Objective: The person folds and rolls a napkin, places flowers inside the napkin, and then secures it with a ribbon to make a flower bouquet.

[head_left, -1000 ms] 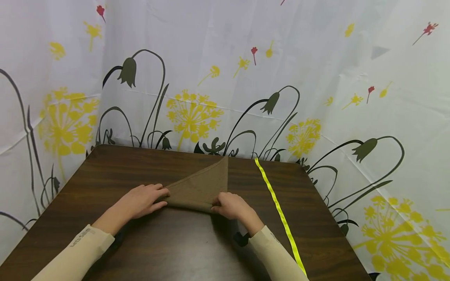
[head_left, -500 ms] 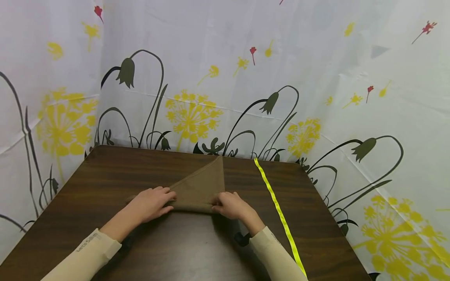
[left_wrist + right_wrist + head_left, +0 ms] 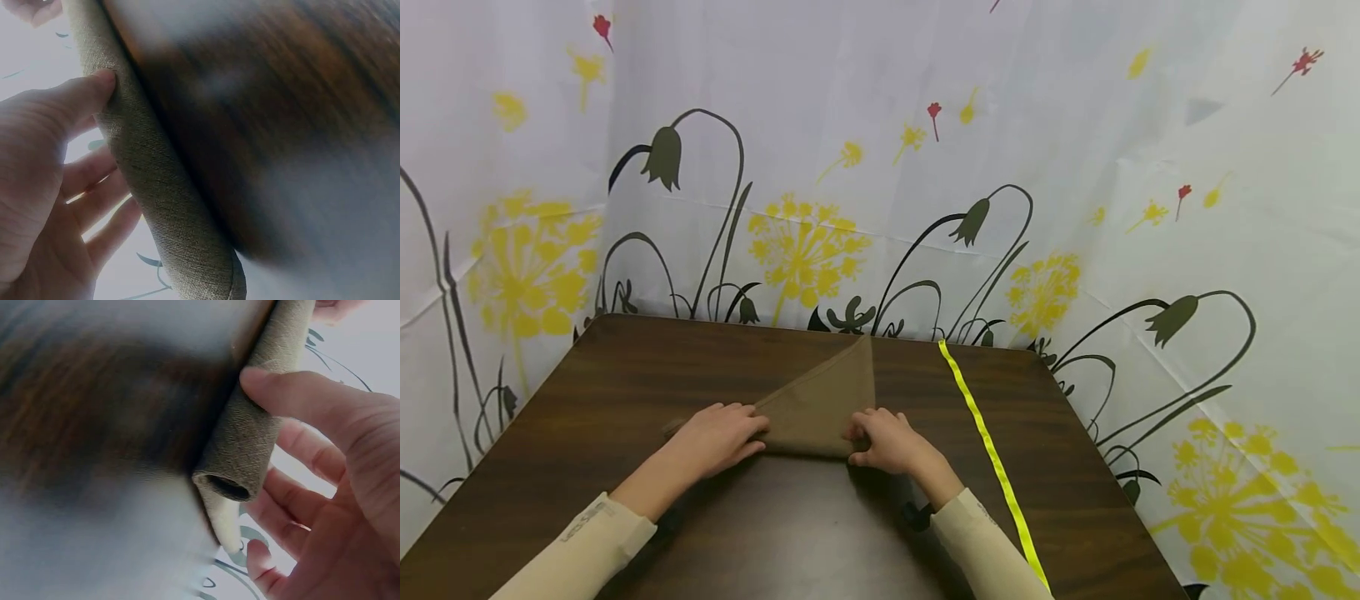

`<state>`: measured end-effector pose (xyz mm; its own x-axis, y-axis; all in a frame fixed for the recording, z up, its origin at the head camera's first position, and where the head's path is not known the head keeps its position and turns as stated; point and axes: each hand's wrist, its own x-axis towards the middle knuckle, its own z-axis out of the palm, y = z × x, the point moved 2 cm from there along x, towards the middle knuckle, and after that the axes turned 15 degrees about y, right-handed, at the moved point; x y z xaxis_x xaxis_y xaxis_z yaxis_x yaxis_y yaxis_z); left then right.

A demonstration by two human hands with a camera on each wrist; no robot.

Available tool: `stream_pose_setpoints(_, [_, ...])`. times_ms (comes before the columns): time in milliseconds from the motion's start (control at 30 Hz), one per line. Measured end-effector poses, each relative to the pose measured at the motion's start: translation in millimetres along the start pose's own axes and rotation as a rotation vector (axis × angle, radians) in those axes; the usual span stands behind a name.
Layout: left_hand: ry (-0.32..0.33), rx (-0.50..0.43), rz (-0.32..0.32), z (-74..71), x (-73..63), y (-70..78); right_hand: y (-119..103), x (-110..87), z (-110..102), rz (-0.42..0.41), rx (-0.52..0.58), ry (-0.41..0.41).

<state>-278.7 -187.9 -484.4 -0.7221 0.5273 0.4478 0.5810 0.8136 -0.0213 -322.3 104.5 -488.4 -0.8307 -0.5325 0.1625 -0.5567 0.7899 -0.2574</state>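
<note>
The triangular brown woven cloth (image 3: 820, 404) has its tip nearer nine o'clock than a second ago — left hand (image 3: 718, 437) and right hand (image 3: 891, 443), half-curled, lightly pinch its rolled edge.

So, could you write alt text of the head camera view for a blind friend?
A person's left hand and right hand hold the near edge of a brown cloth on a dark wood-grain table, one corner pointing toward the far edge. A yellow strip lies to the right; a white backdrop printed with flowers hangs behind.
</note>
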Motion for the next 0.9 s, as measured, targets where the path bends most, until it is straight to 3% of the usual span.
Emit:
stream_pose_setpoints(200, [-0.018, -0.001, 0.0, -1.6, -5.0, 5.1, -3.2, -5.3, 3.9, -0.007, -0.004, 0.007])
stream_pose_setpoints(467, [0.076, 0.064, 0.088, -10.8, -6.2, 30.9, -3.6, -10.9, -0.6, -0.034, -0.008, -0.025])
stream_pose_setpoints(600, [0.075, 0.103, 0.074, -7.2, -5.2, 36.6, -2.3, -10.2, -1.0, -0.042, -0.01, -0.051])
stream_pose_setpoints(733, [0.116, 0.115, 0.066, -3.7, -3.6, 37.1, 0.9, -6.4, -1.7, -0.025, 0.008, -0.074])
stream_pose_setpoints(900, [0.083, 0.067, 0.008, -3.1, -1.9, 34.0, 8.2, -2.0, -1.9, 0.051, 0.127, -0.094])
